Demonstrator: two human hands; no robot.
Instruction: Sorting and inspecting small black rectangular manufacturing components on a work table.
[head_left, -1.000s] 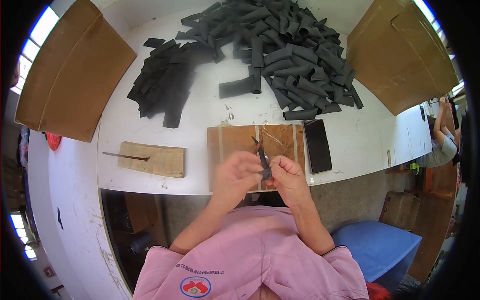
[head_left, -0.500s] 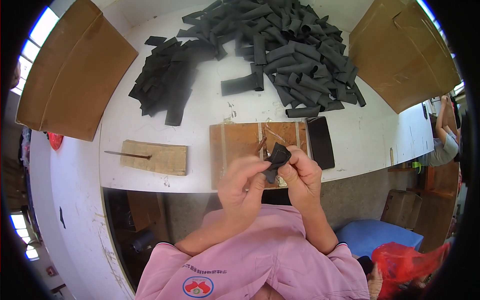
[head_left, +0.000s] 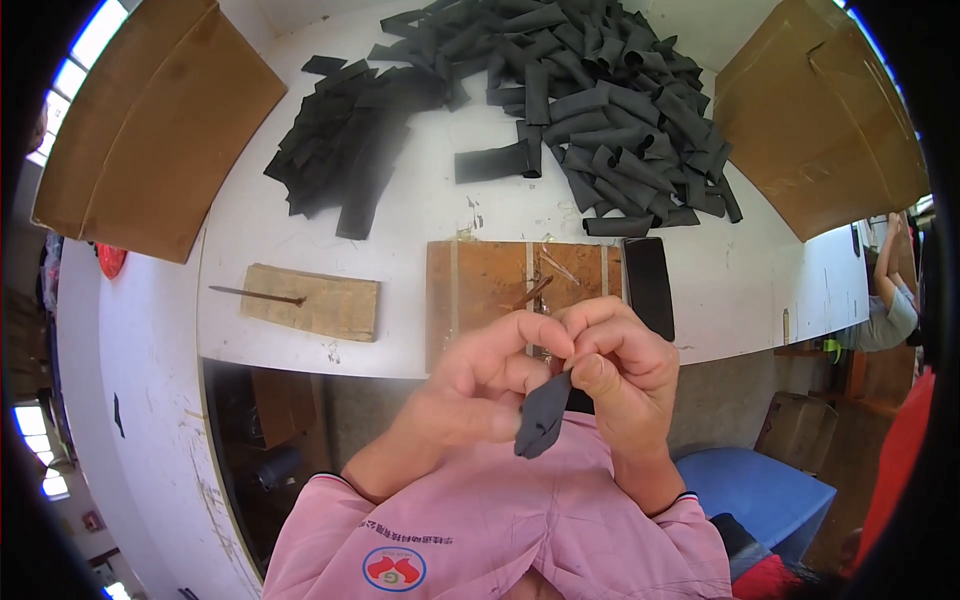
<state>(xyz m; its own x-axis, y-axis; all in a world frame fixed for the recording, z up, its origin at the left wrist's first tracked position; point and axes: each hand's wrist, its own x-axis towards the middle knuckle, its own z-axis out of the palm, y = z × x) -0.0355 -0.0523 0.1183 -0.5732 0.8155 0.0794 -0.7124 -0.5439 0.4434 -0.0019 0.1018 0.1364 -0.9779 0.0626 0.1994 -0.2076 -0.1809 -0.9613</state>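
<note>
Close to my chest, a dark grey fabric tube (head_left: 542, 415) hangs tilted with its lower end pointing down. My left hand (head_left: 470, 385) pinches it along its left side, the thumb low and the fingers curled above. My right hand (head_left: 630, 375) is closed at the tube's upper end, thumb against forefinger. Fingers of both hands meet there and hide that end. Just beyond the hands lies a brown wooden board (head_left: 470, 290) with pale strips across it, partly covered by them. A rusty nail (head_left: 533, 292) shows on the board.
Similar dark tubes lie in a large pile (head_left: 610, 120), with flatter pieces (head_left: 330, 130) at left. A wood block (head_left: 340, 305) with a long nail (head_left: 255, 294) and a black phone (head_left: 648, 290) flank the board. Cardboard boxes (head_left: 150, 130) (head_left: 820, 120) stand both sides. A blue-covered seat (head_left: 750, 490) is at right.
Both hands have come nearer my body, and the fabric tube now hangs lower and shows more of its length. At right, the red bag has gone from its place and red cloth appears at the edge.
</note>
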